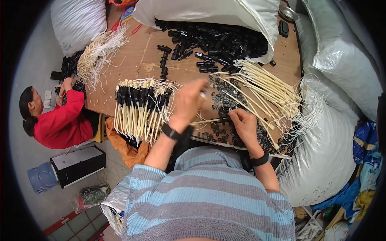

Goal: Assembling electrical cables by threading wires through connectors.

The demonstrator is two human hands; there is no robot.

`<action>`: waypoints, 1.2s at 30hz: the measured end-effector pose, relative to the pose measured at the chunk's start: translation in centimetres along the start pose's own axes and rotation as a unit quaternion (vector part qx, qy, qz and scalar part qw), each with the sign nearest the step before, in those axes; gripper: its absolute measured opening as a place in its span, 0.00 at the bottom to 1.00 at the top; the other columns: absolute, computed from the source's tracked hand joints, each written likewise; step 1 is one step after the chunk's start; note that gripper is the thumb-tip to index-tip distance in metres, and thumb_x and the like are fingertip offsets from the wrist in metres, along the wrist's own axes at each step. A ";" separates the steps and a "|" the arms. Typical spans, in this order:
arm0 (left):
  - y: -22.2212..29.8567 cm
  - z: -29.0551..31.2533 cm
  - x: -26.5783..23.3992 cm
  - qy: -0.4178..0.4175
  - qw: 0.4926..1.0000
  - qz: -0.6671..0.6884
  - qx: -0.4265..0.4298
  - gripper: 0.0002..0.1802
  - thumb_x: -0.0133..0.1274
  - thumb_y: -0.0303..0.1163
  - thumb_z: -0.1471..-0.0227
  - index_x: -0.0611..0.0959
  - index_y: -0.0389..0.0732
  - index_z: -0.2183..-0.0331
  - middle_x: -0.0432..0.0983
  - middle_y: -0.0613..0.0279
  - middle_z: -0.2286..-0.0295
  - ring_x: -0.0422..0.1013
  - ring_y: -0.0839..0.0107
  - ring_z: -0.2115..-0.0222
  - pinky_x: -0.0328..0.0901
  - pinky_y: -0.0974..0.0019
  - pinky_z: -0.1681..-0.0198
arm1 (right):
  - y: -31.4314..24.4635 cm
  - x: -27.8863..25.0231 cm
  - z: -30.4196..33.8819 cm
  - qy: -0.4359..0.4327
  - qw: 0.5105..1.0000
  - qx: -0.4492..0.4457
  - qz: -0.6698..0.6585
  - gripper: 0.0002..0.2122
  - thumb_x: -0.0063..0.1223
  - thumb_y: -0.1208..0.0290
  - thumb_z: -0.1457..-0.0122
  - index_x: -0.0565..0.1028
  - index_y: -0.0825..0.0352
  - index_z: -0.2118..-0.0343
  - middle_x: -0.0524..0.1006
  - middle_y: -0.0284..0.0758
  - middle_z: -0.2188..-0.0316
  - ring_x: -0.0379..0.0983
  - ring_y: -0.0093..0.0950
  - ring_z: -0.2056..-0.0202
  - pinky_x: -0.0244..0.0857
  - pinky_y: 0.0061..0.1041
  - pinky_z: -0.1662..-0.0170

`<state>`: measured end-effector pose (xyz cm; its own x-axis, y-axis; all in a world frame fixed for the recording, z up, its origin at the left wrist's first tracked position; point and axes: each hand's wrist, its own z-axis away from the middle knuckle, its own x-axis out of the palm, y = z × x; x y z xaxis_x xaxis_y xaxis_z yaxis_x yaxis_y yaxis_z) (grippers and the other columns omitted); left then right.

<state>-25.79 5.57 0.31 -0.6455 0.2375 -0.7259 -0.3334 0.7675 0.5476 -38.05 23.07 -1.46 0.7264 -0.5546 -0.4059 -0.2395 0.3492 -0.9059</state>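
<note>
My right hand [243,123] is closed in a pinch at the black end of a thin cream rod [207,121], which points left across the table's near edge. Higher and to the left, my left hand [189,100] is smeared by motion, and whatever it may hold cannot be made out. Beside it lies a row of cream rods with black plastic fittings [138,96], white wires at their far ends. Small black plastic pieces [225,100] are scattered between and around my hands. Beyond my right hand rests a bundle of bare cream rods [265,82] with loose white wires.
An open white sack [209,10] spills black fittings [225,40] onto the wooden table [120,68]. Full white sacks [329,148] crowd the right side. At left, a person in red [60,116] works at the table, near a wire bundle [98,56].
</note>
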 end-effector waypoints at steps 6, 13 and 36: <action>5.4 3.0 2.0 -0.015 0.998 0.058 0.031 0.33 0.56 0.17 0.64 0.76 0.46 0.51 0.76 0.60 0.75 0.73 0.63 0.75 0.68 0.63 0.71 | -0.7 0.5 -0.4 -0.065 0.989 0.032 -0.127 0.10 0.54 0.68 0.41 0.78 0.70 0.74 0.70 0.25 0.87 0.60 0.12 0.84 0.53 0.18 0.80; 5.2 3.5 2.2 -0.032 0.997 0.069 -0.003 0.37 0.56 0.15 0.64 0.73 0.44 0.48 0.74 0.59 0.76 0.73 0.63 0.75 0.68 0.64 0.71 | -1.1 0.5 -0.1 -0.102 0.970 0.053 -0.213 0.11 0.52 0.68 0.37 0.77 0.68 0.73 0.66 0.19 0.85 0.56 0.09 0.82 0.47 0.15 0.80; 4.4 3.7 0.2 -0.162 0.965 0.206 -0.021 0.23 0.58 0.22 0.61 0.80 0.38 0.57 0.79 0.55 0.64 0.76 0.61 0.65 0.70 0.67 0.62 | -0.9 -1.6 0.4 -0.126 0.826 0.142 -0.530 0.06 0.55 0.73 0.42 0.77 0.67 0.63 0.69 0.20 0.84 0.57 0.10 0.85 0.51 0.13 0.81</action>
<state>-24.84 11.17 1.00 -0.4835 0.6957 -0.5312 -0.1263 0.5451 0.8288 -38.78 23.93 0.04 0.5514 -0.4993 0.6684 0.7521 -0.0492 -0.6572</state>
